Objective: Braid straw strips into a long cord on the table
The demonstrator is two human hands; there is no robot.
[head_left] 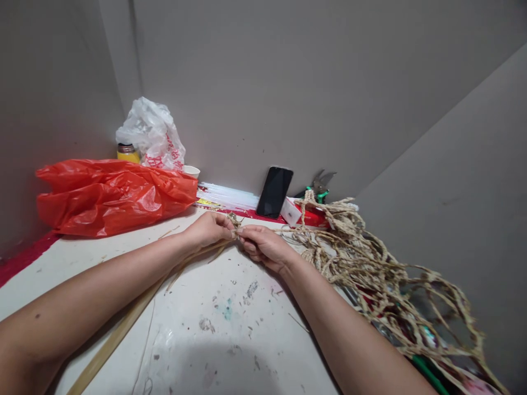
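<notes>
My left hand (211, 229) and my right hand (263, 244) meet over the middle of the white board, fingers closed in pinches on a twisted straw rope. From my left hand, long tan straw strands (119, 340) run down to the lower left under my forearm, with thinner loose ends beside them. Beyond my right hand the thin rope (284, 230) leads into a tangled pile of twisted straw rope (370, 263). A small tuft of fibre (234, 218) sticks up just behind the fingertips. The exact grip point is partly hidden by my fingers.
A red plastic bag (115, 197), a white plastic bag (154, 134), a yellow jar (128, 153) and a white cup (191, 171) stand back left. A phone (274, 192) leans on the grey wall, beside green-handled pruning shears (321, 184) and translucent sticks (228, 193).
</notes>
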